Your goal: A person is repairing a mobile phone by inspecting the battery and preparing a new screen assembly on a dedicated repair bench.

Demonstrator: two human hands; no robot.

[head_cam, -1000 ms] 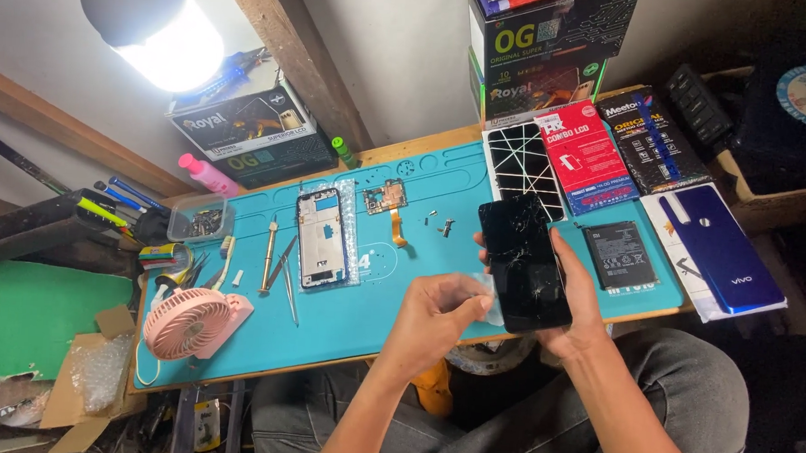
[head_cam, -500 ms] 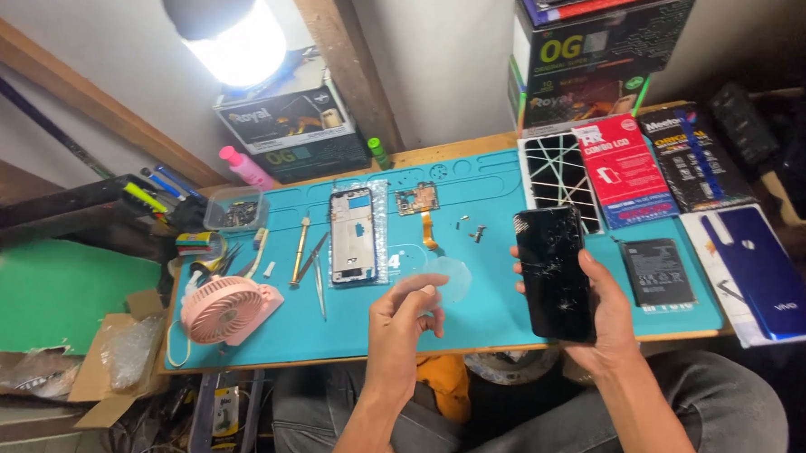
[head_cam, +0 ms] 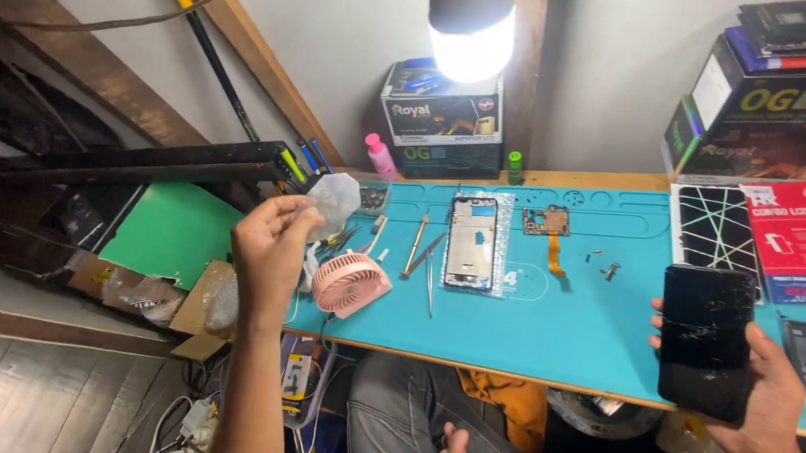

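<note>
The left hand [head_cam: 271,248] pinches a clear plastic film [head_cam: 334,199] high up over the left end of the table [head_cam: 543,337], well apart from the right hand [head_cam: 762,396], whose grip holds the cracked black phone [head_cam: 706,339] standing upright.

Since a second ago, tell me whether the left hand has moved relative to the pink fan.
Yes. The left hand has swung from over the teal mat, right of the pink fan, to the fan's left, lifting a clear film.
</note>
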